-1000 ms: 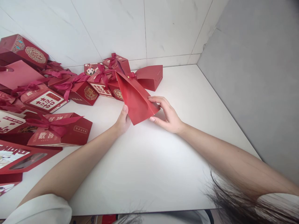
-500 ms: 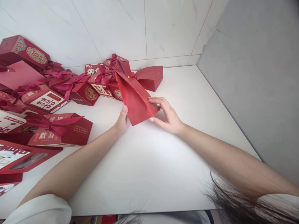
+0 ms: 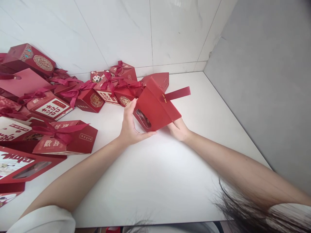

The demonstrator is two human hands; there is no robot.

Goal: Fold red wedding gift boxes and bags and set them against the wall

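Dark-red, ribbon-tied cardboard gift boxes (image 3: pixel 74 144) crowd the left of the white counter (image 3: pixel 145 181). The left hand (image 3: pixel 130 126) grips, thumb and fingers spread, the windowed end of a bright-red paper box (image 3: pixel 155 106), held mid-counter; the right hand (image 3: pixel 180 130) meets its underside, fingers hidden, grip unclear.

The held box (image 3: pixel 155 106) is plain red — the tiles (image 3: pixel 121 32) grey-veined white.
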